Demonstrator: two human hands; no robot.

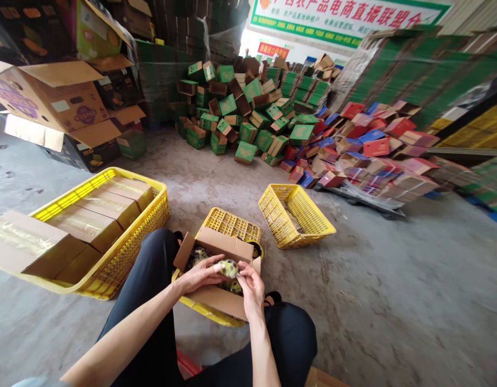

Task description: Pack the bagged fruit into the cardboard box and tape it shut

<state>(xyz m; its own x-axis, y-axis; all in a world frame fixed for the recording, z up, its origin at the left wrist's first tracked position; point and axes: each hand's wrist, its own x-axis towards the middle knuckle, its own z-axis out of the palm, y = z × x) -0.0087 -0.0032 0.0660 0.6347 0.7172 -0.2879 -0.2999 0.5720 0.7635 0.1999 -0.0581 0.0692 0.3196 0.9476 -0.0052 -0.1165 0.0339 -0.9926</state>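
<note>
I have a spotted yellow-green piece (228, 268) up between my two hands, just over an open cardboard carton (227, 242). My left hand (206, 271) reaches in from its left side, thumb and fingers closed on that end; my right hand (251, 285) has the other end pinched between thumb and fingertips. More spotted pieces (199, 255) lie inside the carton, partly hidden under my hands (how many, I can't tell from here). The carton's flaps stand spread, and a yellow crate (233, 223) shows behind it and below its near edge. All this sits between my knees, in dark trousers (291, 336).

Near my left leg is a long yellow basket (107, 277) with a row of taped cartons (85, 221) in it, the nearest one riding over the rim. Ahead to the right, another yellow basket (278, 217) stands on the concrete floor (377, 285). Farther off, green boxes (246, 152) lie heaped beside red and blue boxes (375, 147).
</note>
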